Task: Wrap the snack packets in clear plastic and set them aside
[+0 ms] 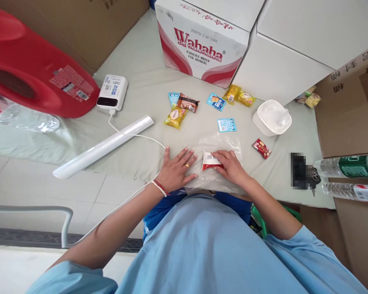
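Left hand (175, 169) flat, fingers spread, pressing the near edge of a clear plastic bag (218, 148) on the worktop (141, 143). Right hand (231, 166) closed on a red-and-white snack packet (211, 160) lying on the bag, barcode up. Just beyond, a blue sachet (226, 125) and a small red packet (261, 148) to the right. Left, a white roll (102, 148) lying aslant, cable crossing under. Farther, yellow packets (175, 117), a white lidded container (272, 117), a white power bank (112, 92). At the back, a carton (202, 41) reading "Wahaha Purified Water for Drinking".
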`<state>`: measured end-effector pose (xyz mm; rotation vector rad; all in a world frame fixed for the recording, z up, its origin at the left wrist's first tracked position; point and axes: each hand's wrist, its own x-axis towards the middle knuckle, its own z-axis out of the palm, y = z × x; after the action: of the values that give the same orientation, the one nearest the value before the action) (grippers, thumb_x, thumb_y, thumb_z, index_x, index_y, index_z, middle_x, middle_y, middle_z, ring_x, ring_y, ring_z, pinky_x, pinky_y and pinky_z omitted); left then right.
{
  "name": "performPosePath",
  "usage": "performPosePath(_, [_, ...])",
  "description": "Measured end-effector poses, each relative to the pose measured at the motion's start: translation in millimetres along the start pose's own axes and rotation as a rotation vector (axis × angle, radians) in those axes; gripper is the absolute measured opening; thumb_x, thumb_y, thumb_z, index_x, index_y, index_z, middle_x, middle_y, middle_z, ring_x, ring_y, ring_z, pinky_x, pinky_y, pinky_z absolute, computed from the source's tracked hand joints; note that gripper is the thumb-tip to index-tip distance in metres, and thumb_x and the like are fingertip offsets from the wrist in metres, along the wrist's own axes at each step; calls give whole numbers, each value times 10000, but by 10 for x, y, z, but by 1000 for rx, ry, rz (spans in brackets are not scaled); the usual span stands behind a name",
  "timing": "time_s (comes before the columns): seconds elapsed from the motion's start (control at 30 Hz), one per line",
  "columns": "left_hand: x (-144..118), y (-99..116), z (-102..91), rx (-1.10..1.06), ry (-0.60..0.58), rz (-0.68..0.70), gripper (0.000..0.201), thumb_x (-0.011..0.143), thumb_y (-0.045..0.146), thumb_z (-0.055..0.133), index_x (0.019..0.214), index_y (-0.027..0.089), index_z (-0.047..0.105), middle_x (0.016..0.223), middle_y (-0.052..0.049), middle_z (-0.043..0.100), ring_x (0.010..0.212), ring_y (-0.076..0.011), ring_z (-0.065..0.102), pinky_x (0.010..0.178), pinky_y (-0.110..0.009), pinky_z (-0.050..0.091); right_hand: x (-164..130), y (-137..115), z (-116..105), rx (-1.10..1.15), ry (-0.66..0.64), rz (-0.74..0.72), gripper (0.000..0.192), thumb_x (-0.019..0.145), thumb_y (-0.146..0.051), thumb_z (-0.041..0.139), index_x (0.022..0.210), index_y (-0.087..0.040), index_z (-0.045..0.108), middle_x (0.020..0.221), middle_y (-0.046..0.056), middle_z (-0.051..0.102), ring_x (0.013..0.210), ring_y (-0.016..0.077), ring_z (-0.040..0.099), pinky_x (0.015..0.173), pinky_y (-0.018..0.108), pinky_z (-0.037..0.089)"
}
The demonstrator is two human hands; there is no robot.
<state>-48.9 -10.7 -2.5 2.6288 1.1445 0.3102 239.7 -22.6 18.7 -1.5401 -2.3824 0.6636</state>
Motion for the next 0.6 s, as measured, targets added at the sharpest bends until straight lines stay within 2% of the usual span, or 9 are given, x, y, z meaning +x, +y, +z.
performPosePath(0.1, [-37, -68, -13, -16, -61, -8, 860, 905, 701, 580, 1611, 252, 385, 1660, -181, 387, 1540, -416, 352, 1216, -752, -102, -40, -6, 12, 1, -5, 9, 559, 995, -340, 575, 1547, -278, 515, 1438, 148, 569, 1175, 340, 507, 1054, 574, 456])
performPosePath(0.17, [-54, -99, -27, -4, -97, 2, 920, 870, 746, 593, 1615, 251, 378, 1684, -181, 337, 1555, -423, 317, 1220, -745, -95, -63, -13, -22, 8, -24, 17, 563, 993, -339, 583, 1546, -267, 511, 1454, 147, 560, 1204, 337, 513, 1074, 567, 454])
performPosePath(0.23, [-70, -113, -38, 9, -116, 4, 940, 854, 775, 590, 1615, 266, 377, 1700, -173, 304, 1571, -418, 284, 1225, -733, -97, -61, 11, -116, 65, -80, 1, 613, 972, -386, 628, 1557, -265, 488, 1499, 145, 525, 1248, 334, 525, 1085, 550, 461])
performPosePath(0.3, [-82, -115, -41, 14, -117, 3, 954, 846, 796, 582, 1617, 277, 371, 1708, -167, 285, 1582, -415, 257, 1227, -726, -104, 0, 92, -278, 158, -117, -4, 664, 950, -446, 659, 1560, -264, 472, 1541, 146, 483, 1192, 305, 587, 1035, 502, 512])
performPosePath(0.37, [-87, -112, -35, 15, -109, 5, 962, 845, 804, 577, 1621, 278, 362, 1710, -165, 282, 1588, -412, 243, 1228, -725, -108, 148, 242, -470, 185, -57, 45, 615, 964, -446, 620, 1528, -232, 502, 1535, 160, 481, 1031, 254, 650, 948, 454, 558])
performPosePath(0.43, [-87, -110, -25, 20, -102, 11, 969, 848, 803, 576, 1626, 271, 351, 1710, -164, 283, 1589, -409, 241, 1230, -723, -107, 377, 446, -636, 93, 68, 129, 523, 974, -358, 562, 1466, -181, 564, 1465, 174, 538, 970, 244, 663, 950, 454, 553])
performPosePath(0.5, [-85, -111, -14, 28, -94, 16, 970, 853, 800, 572, 1628, 262, 345, 1708, -166, 288, 1589, -408, 241, 1232, -723, -106, 642, 664, -729, -43, 129, 175, 531, 918, -270, 589, 1434, -148, 593, 1430, 182, 571, 1147, 304, 634, 1065, 490, 491])
performPosePath(0.6, [-84, -117, -2, 39, -80, 22, 954, 868, 794, 557, 1629, 261, 343, 1707, -165, 289, 1589, -404, 242, 1231, -726, -103, 965, 921, -740, -125, 33, 145, 718, 809, -219, 681, 1505, -142, 521, 1554, 174, 488, 1398, 345, 493, 1181, 494, 401])
